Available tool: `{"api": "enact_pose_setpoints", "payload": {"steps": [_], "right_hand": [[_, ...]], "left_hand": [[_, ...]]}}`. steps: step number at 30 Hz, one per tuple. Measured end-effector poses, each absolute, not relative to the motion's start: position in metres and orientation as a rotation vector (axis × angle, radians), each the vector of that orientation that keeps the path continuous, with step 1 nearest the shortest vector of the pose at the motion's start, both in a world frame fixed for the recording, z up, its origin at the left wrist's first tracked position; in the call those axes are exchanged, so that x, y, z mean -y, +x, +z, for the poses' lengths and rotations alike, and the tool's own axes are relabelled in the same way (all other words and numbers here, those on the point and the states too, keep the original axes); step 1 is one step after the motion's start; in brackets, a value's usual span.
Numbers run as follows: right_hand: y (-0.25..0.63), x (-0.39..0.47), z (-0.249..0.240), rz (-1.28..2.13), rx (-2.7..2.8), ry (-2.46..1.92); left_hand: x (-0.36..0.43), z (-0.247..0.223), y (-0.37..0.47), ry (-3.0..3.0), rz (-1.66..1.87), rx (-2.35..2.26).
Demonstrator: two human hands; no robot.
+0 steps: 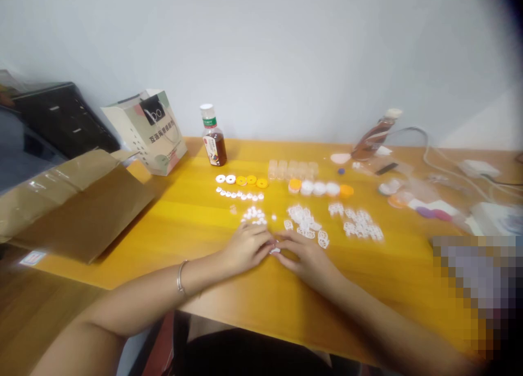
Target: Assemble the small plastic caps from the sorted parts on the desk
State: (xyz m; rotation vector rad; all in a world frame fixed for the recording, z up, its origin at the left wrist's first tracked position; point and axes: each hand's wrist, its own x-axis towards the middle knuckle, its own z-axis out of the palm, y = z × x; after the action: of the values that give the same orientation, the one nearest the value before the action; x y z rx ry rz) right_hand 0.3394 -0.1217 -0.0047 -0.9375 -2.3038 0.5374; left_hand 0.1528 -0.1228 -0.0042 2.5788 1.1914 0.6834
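My left hand [250, 247] and my right hand [305, 256] meet over the near part of the table [245, 305]. Their fingertips pinch a small white piece [274, 250] between them; its kind is too small and blurred to make out. Just beyond my left fingers is a loose pile of small white pieces [254, 214]. Past my right hand lie flat white openwork discs [303, 221], with a second group of similar white pieces [363, 224] farther right. A row of small white parts [240, 194] runs behind the pile.
Yellow and white rings [251, 180], round orange and white caps [326, 188] and clear cylinders [292, 169] stand in rows farther back. A drink bottle [214, 139] and a paper bag [149, 132] are behind. A cardboard box [77, 207] sits left; cables [429, 158] run at right.
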Motion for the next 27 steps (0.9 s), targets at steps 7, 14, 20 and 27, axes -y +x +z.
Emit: {"api": "enact_pose_setpoints", "payload": {"steps": [7,14,20,27], "right_hand": [[0.331,0.119,-0.003,1.385,1.753,-1.007],[0.330,0.115,-0.005,1.419,1.530,-1.117],[0.330,0.115,-0.002,1.386,1.523,-1.140],[0.330,0.118,0.004,1.441,1.524,-1.197]], "left_hand": [[0.126,-0.004,0.149,2.680,0.860,-1.213],[0.101,0.014,0.118,2.659,0.853,-1.186],[0.080,0.021,0.088,2.569,0.573,-1.242],[0.081,0.009,0.092,2.530,0.524,-1.299]]}}
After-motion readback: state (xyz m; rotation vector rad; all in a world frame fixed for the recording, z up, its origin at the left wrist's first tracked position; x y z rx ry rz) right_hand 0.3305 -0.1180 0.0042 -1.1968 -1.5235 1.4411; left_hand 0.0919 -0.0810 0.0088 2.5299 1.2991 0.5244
